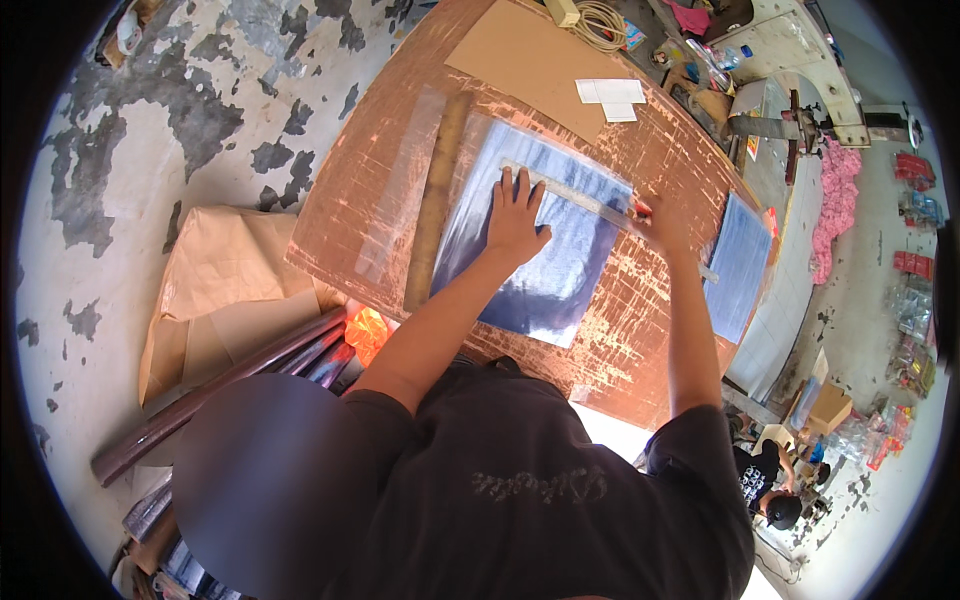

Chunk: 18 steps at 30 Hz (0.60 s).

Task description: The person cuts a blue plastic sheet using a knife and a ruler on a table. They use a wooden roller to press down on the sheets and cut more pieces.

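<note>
Fingers point(522, 186) of left hand point(515, 222) spread wide and flat, pressing on metal ruler point(575, 195) and the blue shiny sheet point(545, 255) under it; nothing gripped. Right hand point(662, 222) curled closed around a red-handled cutter point(640, 210) at the ruler's right end, blade tip too small to see. Ruler lies slanted across the sheet's upper part, running from upper left down to the right. Sheet lies mid-board on the scratched brown cutting board point(640, 330), under a clear plastic film point(400, 190) that reaches further left. Cardboard tube point(436, 200) lies along the sheet's left edge, touching it. Second blue sheet point(738, 265) at the board's right edge, well apart from the first. Plain cardboard panel point(530, 60) at the board's far end, with white paper slips point(612, 95) just beside it, square-ish, blank from here. Coil of pale rope point(600, 25) beyond the panel. Brown paper wrap point(225, 290) on the floor to the left, dark rolls point(220, 395) leaning beside it, orange bit point(366, 332) near the board's corner. Pink cloth point(835, 200) far right. Red packets point(912, 170) hanging on the right wall. Cardboard box point(828, 408) lower right, another person point(770, 485) seated near it.
</note>
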Motion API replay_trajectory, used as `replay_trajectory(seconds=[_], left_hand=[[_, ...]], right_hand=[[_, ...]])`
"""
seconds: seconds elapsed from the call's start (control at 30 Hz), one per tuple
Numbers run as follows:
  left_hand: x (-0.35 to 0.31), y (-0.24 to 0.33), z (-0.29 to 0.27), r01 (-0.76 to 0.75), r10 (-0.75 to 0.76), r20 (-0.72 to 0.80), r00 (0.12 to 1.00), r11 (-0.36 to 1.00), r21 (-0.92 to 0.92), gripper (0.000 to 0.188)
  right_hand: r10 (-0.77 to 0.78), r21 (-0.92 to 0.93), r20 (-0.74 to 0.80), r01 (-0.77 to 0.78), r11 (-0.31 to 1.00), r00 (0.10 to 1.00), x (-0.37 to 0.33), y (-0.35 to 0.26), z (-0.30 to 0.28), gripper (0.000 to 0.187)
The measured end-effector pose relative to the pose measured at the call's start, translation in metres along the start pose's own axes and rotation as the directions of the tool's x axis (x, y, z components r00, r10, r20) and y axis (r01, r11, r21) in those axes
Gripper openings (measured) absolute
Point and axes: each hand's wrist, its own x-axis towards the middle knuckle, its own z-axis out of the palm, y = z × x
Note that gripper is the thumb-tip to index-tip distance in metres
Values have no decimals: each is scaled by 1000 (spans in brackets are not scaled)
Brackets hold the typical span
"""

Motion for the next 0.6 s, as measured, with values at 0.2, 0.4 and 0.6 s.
replay_trajectory(seconds=[0.2,0.4,0.6], left_hand=[[-59,-9,24,-7,5,-62,998,1000,-26,85],[-145,-18,19,-36,32,-38,999,993,-116,79],[-224,-32,12,-62,63,5,998,996,-61,76]], right_hand=[[146,85,-80,-140,987,986,-93,-14,36,32],[173,250,-29,-160,955,985,-178,-44,53,32],[159,349,-102,-115,930,982,-258,-91,85,40]])
